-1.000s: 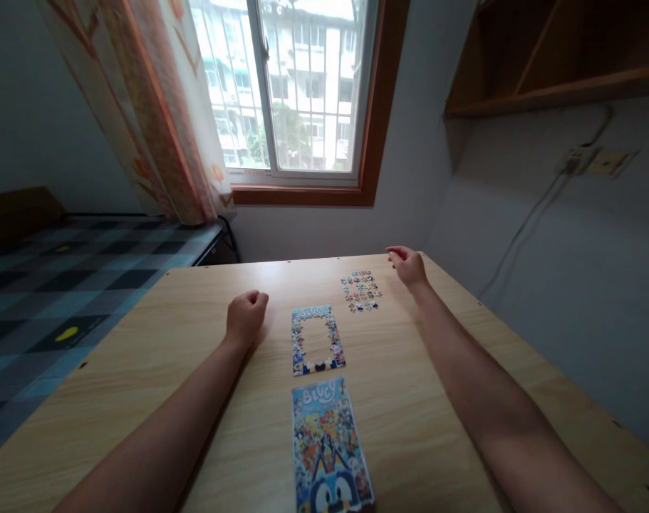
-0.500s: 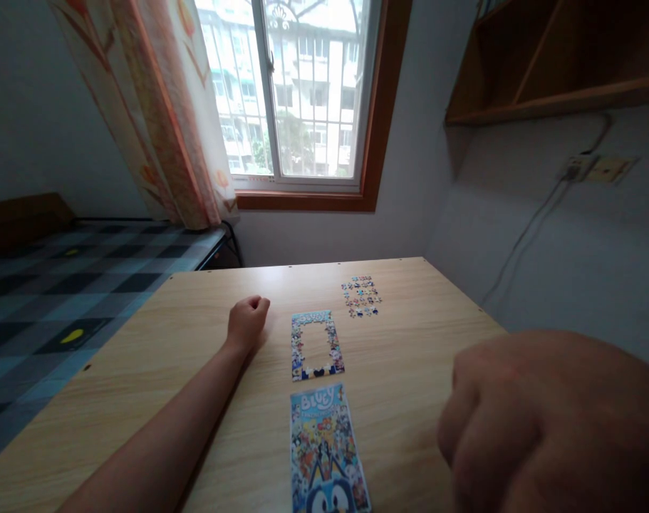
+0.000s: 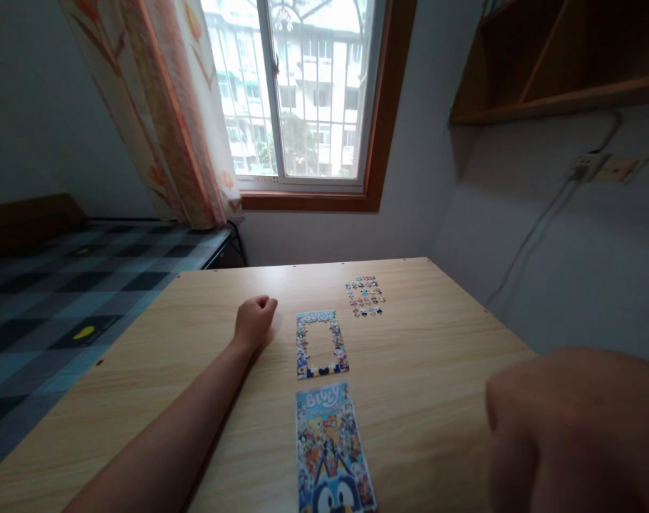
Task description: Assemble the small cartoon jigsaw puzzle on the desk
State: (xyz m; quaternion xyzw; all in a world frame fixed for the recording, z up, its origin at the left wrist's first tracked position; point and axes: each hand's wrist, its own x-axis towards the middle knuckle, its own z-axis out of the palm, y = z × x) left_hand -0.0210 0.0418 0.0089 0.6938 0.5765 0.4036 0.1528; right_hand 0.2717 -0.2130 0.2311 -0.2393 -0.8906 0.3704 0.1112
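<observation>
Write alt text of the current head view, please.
A puzzle border with an open middle lies on a wooden table, the curled left hand beside it and the blurred right hand nearer the camera. Loose pieces lie beyond, a Bluey picture closer.

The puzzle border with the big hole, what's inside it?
Inside the puzzle border, you can see the wooden tabletop. Whatever is under the border itself is covered, so that can't be seen.
</observation>
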